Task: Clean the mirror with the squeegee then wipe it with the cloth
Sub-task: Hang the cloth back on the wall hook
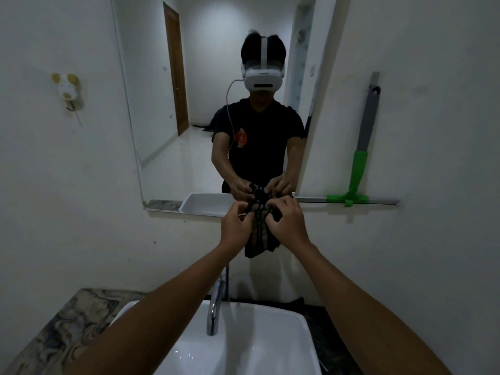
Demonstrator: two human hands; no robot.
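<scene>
A dark striped cloth point(260, 234) hangs between my two hands just below the mirror's lower edge. My left hand point(234, 226) grips its left side and my right hand point(286, 221) grips its right side. The mirror point(189, 104) is fixed to the white wall ahead and reflects a person in a headset holding the same cloth. The squeegee point(361, 169), with a grey and green handle and a long horizontal blade, hangs on the wall to the right of the mirror, apart from both hands.
A white basin point(243, 345) with a chrome tap point(215, 307) stands right below my arms. A marbled counter point(70, 328) runs left of the basin. A small hook point(69, 89) is stuck on the wall left of the mirror.
</scene>
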